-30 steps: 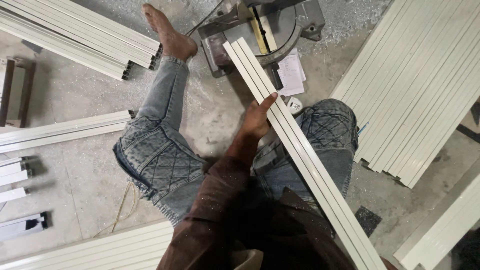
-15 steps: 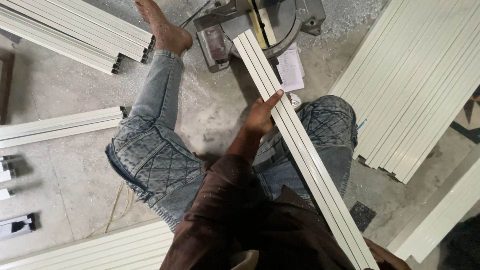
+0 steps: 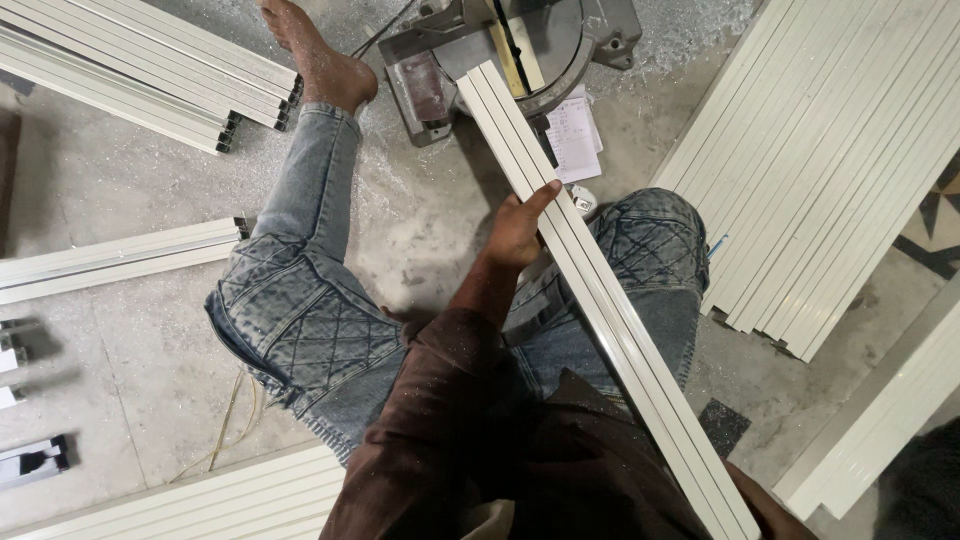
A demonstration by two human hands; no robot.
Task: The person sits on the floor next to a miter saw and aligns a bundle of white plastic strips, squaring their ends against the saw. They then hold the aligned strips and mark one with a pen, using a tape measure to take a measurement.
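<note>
A person sits on a dusty concrete floor (image 3: 120, 330), seen from above, legs in blue quilted jeans spread wide and one foot bare. A long cream-coloured metal profile strip (image 3: 600, 300) runs diagonally across the right thigh, from the lower right corner up to a grey metal mitre saw (image 3: 500, 50) at the top of the view, where its far end lies on the saw's bed.

The left hand (image 3: 517, 232) rests against the strip's left edge about midway along, its grip wrapped loosely with the fingers laid over the top face and the thumb below. The right hand (image 3: 770, 510) shows only as a sliver at the bottom right beside the strip's near end; whether its grip is closed or spread cannot be told.

To feed the strip well, it likely needs to stay flat on the saw bed and square to the blade line, with the fingers kept well back from the blade.

Stacks of similar cream strips (image 3: 830, 160) lie to the right and upper left. A sheet of white paper (image 3: 572, 140) lies beside the saw.

Compared with a second ago, the strip's far end sits further onto the saw bed, and the view has shifted slightly.
</note>
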